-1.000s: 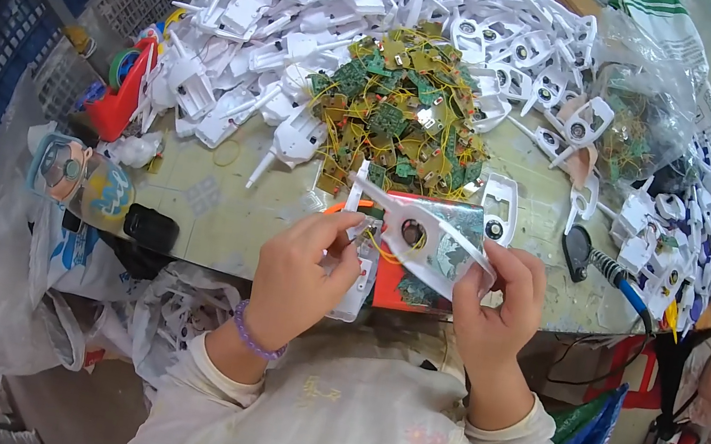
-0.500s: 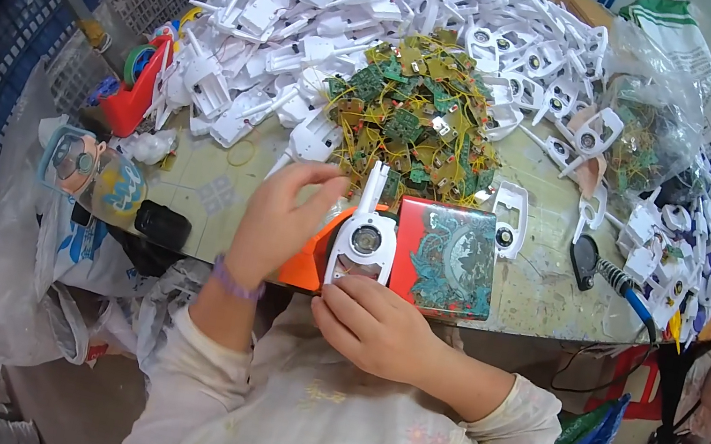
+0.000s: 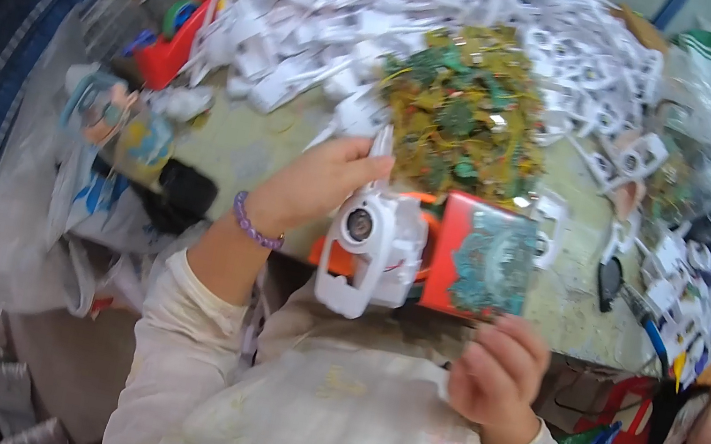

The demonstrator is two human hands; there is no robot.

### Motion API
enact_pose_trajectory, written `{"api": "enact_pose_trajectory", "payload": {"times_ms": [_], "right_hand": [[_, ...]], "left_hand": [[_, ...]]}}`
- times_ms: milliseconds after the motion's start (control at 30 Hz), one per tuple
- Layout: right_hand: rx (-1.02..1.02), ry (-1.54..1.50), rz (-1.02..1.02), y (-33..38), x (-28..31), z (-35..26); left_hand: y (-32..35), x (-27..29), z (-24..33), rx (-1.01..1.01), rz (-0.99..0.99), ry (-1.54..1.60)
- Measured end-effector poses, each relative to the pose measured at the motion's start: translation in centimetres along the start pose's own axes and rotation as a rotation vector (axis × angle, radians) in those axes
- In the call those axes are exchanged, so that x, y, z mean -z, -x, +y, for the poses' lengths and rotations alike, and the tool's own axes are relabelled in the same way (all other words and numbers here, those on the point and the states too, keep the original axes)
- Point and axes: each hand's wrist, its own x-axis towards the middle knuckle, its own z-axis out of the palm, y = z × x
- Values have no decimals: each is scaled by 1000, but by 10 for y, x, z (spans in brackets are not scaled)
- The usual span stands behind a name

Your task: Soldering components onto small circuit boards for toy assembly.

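Observation:
My left hand (image 3: 325,180) pinches the antenna of a white plastic walkie-talkie shell (image 3: 355,260) between thumb and fingers. A round dark speaker sits in its front, above a rectangular cutout; a second white half hangs close behind, with a bit of red wire at its side. Behind the shell is an orange object (image 3: 332,257), partly covered. To the right of it lies a red box with a teal patterned top (image 3: 491,260). My right hand (image 3: 502,373) is off the shell, in front of the table edge, its fingers curled and blurred. Whatever they may hold is hidden.
Green and yellow circuit boards with wires (image 3: 469,118) are heaped beyond the box. White shells (image 3: 337,0) pile up along the back. A soldering iron (image 3: 643,316) lies at right, a bottle (image 3: 145,137) and black object (image 3: 187,188) at left.
My left hand has taken hold of the antenna, and the shell has tilted, showing its rear half. My right hand has let go and moved right. The whole view has shifted.

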Motion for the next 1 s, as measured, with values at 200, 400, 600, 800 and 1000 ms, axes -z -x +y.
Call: {"api": "enact_pose_trajectory", "payload": {"times_ms": [200,400,600,800,1000], "right_hand": [[-115,136,43,30,28,12],[-144,140,170,43,22,32],[-175,110,140,31,18,31],[-248,152,176,22,24,49],[-307,143,209,18,26,46]], "left_hand": [[114,78,30,-87,168,72],[192,165,-110,514,224,-249],[249,184,-367,1147,436,-408],[156,110,-149,433,114,-339],[39,66,-32,-344,254,-656]]}}
